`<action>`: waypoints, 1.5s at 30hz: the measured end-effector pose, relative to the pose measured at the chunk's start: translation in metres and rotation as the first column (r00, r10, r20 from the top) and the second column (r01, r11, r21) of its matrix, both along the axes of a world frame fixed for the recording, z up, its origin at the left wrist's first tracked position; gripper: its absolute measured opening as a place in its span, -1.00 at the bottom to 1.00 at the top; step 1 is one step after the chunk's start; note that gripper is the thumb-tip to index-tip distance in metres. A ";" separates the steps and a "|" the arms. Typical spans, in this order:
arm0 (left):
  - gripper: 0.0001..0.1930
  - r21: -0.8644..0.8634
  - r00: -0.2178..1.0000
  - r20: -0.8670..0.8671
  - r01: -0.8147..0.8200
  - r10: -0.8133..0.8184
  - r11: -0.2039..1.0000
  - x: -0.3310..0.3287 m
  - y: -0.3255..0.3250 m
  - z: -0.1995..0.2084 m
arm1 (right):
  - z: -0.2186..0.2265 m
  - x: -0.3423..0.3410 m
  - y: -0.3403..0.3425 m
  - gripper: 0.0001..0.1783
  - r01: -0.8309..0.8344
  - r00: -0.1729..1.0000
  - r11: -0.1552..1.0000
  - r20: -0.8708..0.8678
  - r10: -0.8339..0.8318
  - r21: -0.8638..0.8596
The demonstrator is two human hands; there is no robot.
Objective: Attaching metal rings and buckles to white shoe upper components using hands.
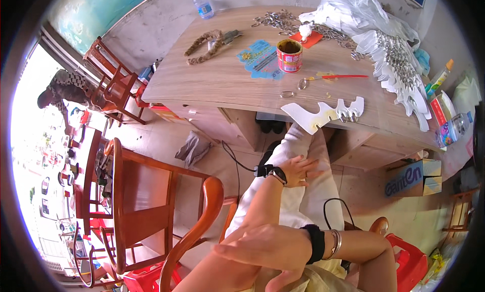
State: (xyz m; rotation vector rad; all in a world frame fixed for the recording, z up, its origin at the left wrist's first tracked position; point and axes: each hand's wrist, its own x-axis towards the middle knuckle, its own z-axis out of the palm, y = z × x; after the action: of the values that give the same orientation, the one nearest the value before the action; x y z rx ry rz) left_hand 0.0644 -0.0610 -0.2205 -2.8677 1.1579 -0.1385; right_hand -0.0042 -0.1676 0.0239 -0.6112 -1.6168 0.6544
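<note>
My left hand point(299, 171) is held over my white-trousered legs, its fingers apart and slightly blurred, holding nothing. A watch is on that wrist. My right hand point(270, 247) crosses my left forearm with its fingers stretched out and its thumb apart; it holds nothing. Beyond my left hand, a white toothed sheet piece point(303, 117) with several metal rings lies at the table's near edge. Two loose metal rings point(302, 84) and a red stick point(348, 76) lie behind it. An open pink-and-white tin point(290, 59) with brown contents stands farther back.
The wooden table point(202, 84) also bears a pile of metal rings point(283, 20), a stack of white toothed pieces point(396, 79), a plastic bag point(348, 9) and a bottle point(203, 5). A wooden chair point(146, 201) stands at left, a cardboard box point(409, 180) at right.
</note>
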 end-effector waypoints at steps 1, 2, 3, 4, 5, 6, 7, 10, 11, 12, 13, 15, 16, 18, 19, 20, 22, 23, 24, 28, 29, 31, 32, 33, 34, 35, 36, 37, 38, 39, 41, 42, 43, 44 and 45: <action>-0.36 -0.001 1.000 0.003 0.004 -0.004 1.000 0.000 -0.001 0.000 | 0.000 0.000 -0.001 0.12 0.021 1.000 1.000 -0.009 -0.021 0.008; -0.36 0.003 1.000 0.007 0.007 -0.007 1.000 0.000 -0.001 0.000 | 0.002 -0.008 0.009 0.12 0.099 0.992 0.987 -0.087 -0.088 0.125; -0.36 0.002 1.000 0.006 -0.002 0.002 1.000 -0.001 0.001 -0.001 | 0.004 -0.011 0.011 0.11 0.105 0.990 0.982 -0.107 -0.088 0.159; -0.36 0.007 1.000 0.007 -0.007 0.007 1.000 -0.002 0.003 -0.001 | 0.006 -0.015 0.013 0.11 0.112 0.988 0.975 -0.126 -0.089 0.191; -0.36 0.011 1.000 0.006 -0.014 0.014 1.000 -0.003 0.004 -0.001 | 0.008 -0.015 0.012 0.10 0.048 0.996 0.989 -0.082 -0.036 0.143; -0.36 0.012 1.000 0.006 -0.008 0.007 1.000 -0.002 0.004 -0.001 | 0.010 -0.015 0.012 0.09 -0.008 0.999 0.996 -0.038 0.012 0.091; -0.36 0.010 1.000 0.007 -0.006 0.006 1.000 -0.002 0.003 -0.001 | 0.011 -0.011 0.009 0.09 -0.026 1.000 0.999 0.017 0.025 0.042; -0.36 0.017 1.000 0.015 -0.002 0.002 1.000 -0.001 0.003 -0.001 | 0.006 -0.002 0.003 0.07 0.000 0.997 1.000 0.077 0.001 -0.015; -0.36 0.019 1.000 0.015 -0.003 0.003 1.000 -0.002 0.005 -0.001 | -0.006 -0.006 0.002 0.07 0.060 0.998 0.998 0.027 -0.060 0.026; -0.36 0.022 1.000 0.019 -0.001 0.001 1.000 -0.001 0.005 0.000 | -0.013 -0.011 0.005 0.07 0.116 0.993 0.988 -0.031 -0.114 0.100; -0.36 0.024 1.000 0.022 -0.001 0.001 1.000 0.000 0.004 -0.001 | -0.019 -0.016 0.007 0.07 0.179 0.982 0.969 -0.090 -0.165 0.171; -0.36 0.025 1.000 0.023 -0.003 0.002 1.000 0.001 0.004 -0.002 | -0.016 -0.027 0.023 0.04 0.235 0.967 0.925 -0.171 -0.190 0.300; -0.36 0.024 1.000 0.022 -0.006 0.006 1.000 0.001 0.005 -0.002 | -0.009 -0.028 0.026 0.02 0.236 0.965 0.917 -0.185 -0.184 0.322; -0.36 0.022 1.000 0.023 -0.009 0.009 1.000 0.000 0.007 -0.004 | 0.010 -0.019 0.015 -0.05 0.128 0.989 0.969 -0.102 -0.109 0.212; -0.36 0.020 1.000 0.030 0.000 0.000 1.000 0.000 0.007 -0.002 | 0.009 -0.011 0.009 -0.03 0.087 0.996 0.985 -0.028 -0.084 0.147; -0.35 0.020 1.000 0.031 0.002 -0.002 1.000 0.002 0.006 -0.005 | 0.007 -0.002 0.002 0.01 0.050 0.998 0.996 0.044 -0.053 0.078; -0.34 0.021 1.000 0.019 -0.002 0.001 1.000 0.003 0.007 -0.012 | 0.003 0.001 -0.002 0.04 0.046 0.994 0.999 0.094 -0.048 0.015; -0.34 -0.127 0.995 -0.103 -0.010 -0.003 0.992 0.003 0.007 -0.015 | -0.003 -0.001 -0.002 0.04 0.082 0.994 0.996 0.074 -0.083 0.025; -0.33 -0.273 0.975 -0.221 -0.033 -0.029 0.961 0.004 0.006 -0.018 | -0.005 -0.003 -0.003 0.03 0.118 0.991 0.992 0.052 -0.120 0.032; -0.33 -0.235 0.978 -0.206 -0.029 -0.020 0.972 0.002 0.006 -0.015 | 0.005 -0.020 0.015 0.04 0.128 0.989 0.971 -0.096 -0.110 0.204; -0.33 0.079 1.000 0.030 -0.006 0.003 0.997 0.002 0.007 -0.011 | 0.009 -0.014 0.010 0.05 0.090 0.995 0.984 -0.043 -0.085 0.157; -0.33 0.065 1.000 0.008 -0.010 0.009 0.998 0.002 0.004 -0.006 | 0.007 -0.013 0.005 0.05 0.101 0.995 0.989 -0.002 -0.102 0.107; -0.34 0.058 1.000 -0.003 -0.011 0.011 0.998 0.003 0.003 -0.004 | -0.002 -0.016 0.004 0.06 0.143 0.990 0.984 -0.016 -0.142 0.108; -0.33 0.061 1.000 -0.006 -0.012 0.013 0.998 0.002 0.004 -0.004 | -0.005 -0.017 0.005 0.05 0.170 0.985 0.978 -0.031 -0.168 0.120; -0.33 0.064 1.000 -0.009 -0.013 0.013 0.998 0.002 0.004 -0.005 | -0.009 -0.017 0.005 0.05 0.198 0.980 0.972 -0.046 -0.194 0.129; -0.33 0.063 1.000 -0.013 -0.012 0.013 0.998 0.002 0.005 -0.005 | -0.009 -0.017 0.007 0.05 0.219 0.975 0.965 -0.061 -0.212 0.147; -0.33 0.061 1.000 -0.018 -0.011 0.012 0.998 0.002 0.005 -0.005 | -0.007 -0.018 0.008 0.05 0.194 0.981 0.970 -0.059 -0.187 0.150; -0.33 0.056 1.000 -0.024 -0.010 0.011 0.998 0.002 0.006 -0.005 | -0.002 -0.017 0.010 0.05 0.168 0.985 0.974 -0.055 -0.162 0.152; -0.33 0.054 1.000 -0.026 -0.011 0.013 0.998 0.002 0.006 -0.006 | 0.006 -0.018 0.011 0.05 0.095 0.995 0.986 -0.033 -0.092 0.139; -0.33 0.055 1.000 -0.026 -0.013 0.014 0.998 0.001 0.006 -0.006 | 0.013 -0.017 0.012 0.05 0.022 1.000 0.992 -0.011 -0.021 0.126; -0.32 0.064 1.000 -0.018 -0.021 0.022 0.998 0.000 0.006 -0.005 | 0.018 -0.010 0.009 0.04 -0.020 0.999 0.999 0.040 0.018 0.041; -0.32 0.075 1.000 -0.019 -0.018 0.020 0.997 0.001 0.006 -0.004 | 0.019 -0.008 0.008 0.04 -0.036 0.997 0.999 0.065 0.036 -0.001; -0.33 0.083 1.000 -0.019 -0.012 0.014 0.996 0.002 0.006 -0.003 | 0.010 -0.014 0.008 0.04 0.022 1.000 0.999 -0.011 -0.021 0.031; -0.33 0.092 1.000 -0.018 -0.005 0.007 0.996 0.003 0.005 -0.003 | -0.007 -0.025 0.009 0.04 0.082 0.993 0.995 -0.088 -0.076 0.058; -0.33 0.098 1.000 -0.020 -0.006 0.008 0.995 0.003 0.006 -0.003 | -0.005 -0.024 0.009 0.04 0.103 0.990 0.992 -0.100 -0.095 0.076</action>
State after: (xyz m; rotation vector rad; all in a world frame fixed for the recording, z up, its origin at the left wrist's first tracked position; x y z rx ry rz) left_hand 0.0677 -0.0553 -0.2231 -2.7937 1.1253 -0.0509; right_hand -0.0284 -0.1582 0.0187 -0.5880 -1.5059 0.5352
